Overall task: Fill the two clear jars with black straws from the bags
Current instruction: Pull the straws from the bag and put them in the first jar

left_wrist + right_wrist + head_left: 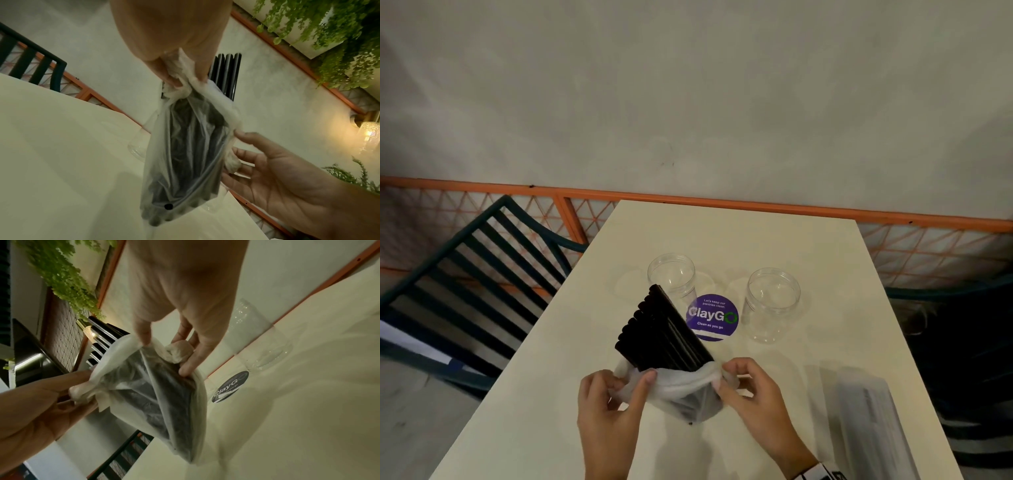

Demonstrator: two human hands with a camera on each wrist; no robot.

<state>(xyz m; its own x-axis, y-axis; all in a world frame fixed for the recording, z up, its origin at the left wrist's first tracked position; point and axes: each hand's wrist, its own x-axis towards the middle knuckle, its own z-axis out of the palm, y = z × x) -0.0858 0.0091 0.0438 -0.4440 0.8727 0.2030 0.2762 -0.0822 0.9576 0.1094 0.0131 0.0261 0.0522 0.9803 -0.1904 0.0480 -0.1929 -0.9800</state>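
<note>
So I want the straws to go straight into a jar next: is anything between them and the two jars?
Nothing visible blocks the way. The black straws stick out of the bag held by both hands, and the table between them and the jars carries only a flat purple sticker.

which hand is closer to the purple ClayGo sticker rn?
Right. The right hand pinches the bag mouth just below the sticker; the left hand grips the bag's opposite edge, farther away.

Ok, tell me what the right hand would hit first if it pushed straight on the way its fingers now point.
The right hand pinches the translucent plastic bag of black straws, fingers pointing left across its mouth. Going on, it would probably meet those straws, then the left hand; depth is uncertain.
</note>
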